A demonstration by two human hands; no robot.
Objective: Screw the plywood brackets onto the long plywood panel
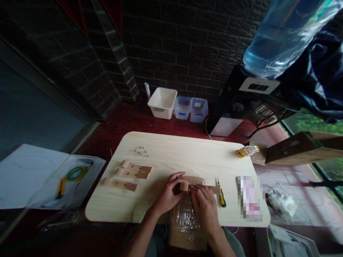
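Note:
A tan leather-like strap [184, 186] is folded into a loop at its left end, and its flat tail sticks out to the right. My left hand [169, 192] curls its fingers and thumb around the loop. Pressed against the strap beside the loop is my right hand [205, 203], fingers bunched together; anything small under the fingertips is hidden. Beneath both hands lies a piece of cardboard [184, 214] covered with clear tape, with small bits on its near end. A yellow-and-black screwdriver [222, 198] rests right of my right hand, its tip pointing away from me.
Three similar looped straps [132, 174] lie on the left of the wooden table [187, 146]. Several small metal fasteners [141, 151] are behind them. A plastic bottle [247, 151] lies at the right rear. Beyond the table stand plastic bins [162, 103] and a water dispenser [227, 107].

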